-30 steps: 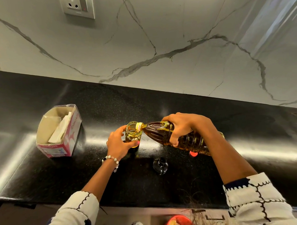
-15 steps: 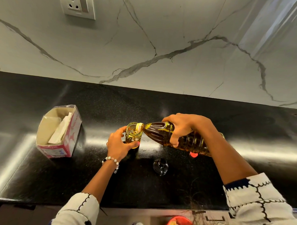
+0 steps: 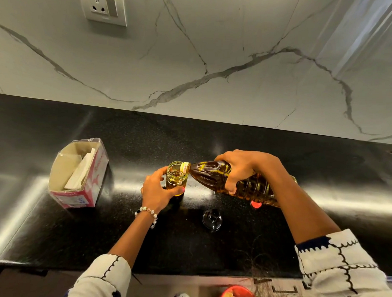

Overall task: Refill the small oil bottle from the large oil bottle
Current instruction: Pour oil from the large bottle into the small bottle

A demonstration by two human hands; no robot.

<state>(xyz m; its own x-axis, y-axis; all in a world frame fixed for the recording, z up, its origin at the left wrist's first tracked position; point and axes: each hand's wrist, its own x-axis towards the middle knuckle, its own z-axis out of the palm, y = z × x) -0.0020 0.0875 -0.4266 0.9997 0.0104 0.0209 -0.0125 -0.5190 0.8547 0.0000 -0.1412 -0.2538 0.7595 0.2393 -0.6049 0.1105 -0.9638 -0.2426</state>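
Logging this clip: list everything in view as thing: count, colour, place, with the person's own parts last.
small oil bottle: 1, clear glass with amber oil, upright on the counter, centre.
large oil bottle: 1, clear plastic with dark amber oil, tilted with its yellow-ringed neck at the small bottle's mouth.
black cap: 1, on the counter near the front, between the arms.
red cap: 1, under the large bottle.
carton: 1, pink and white, open, white packets inside, left.
counter: 1, black.
wall socket: 1, white, on the marble wall.
bracelet: 1, beaded, left wrist.
left hand: grips the small bottle.
right hand: grips the large bottle.
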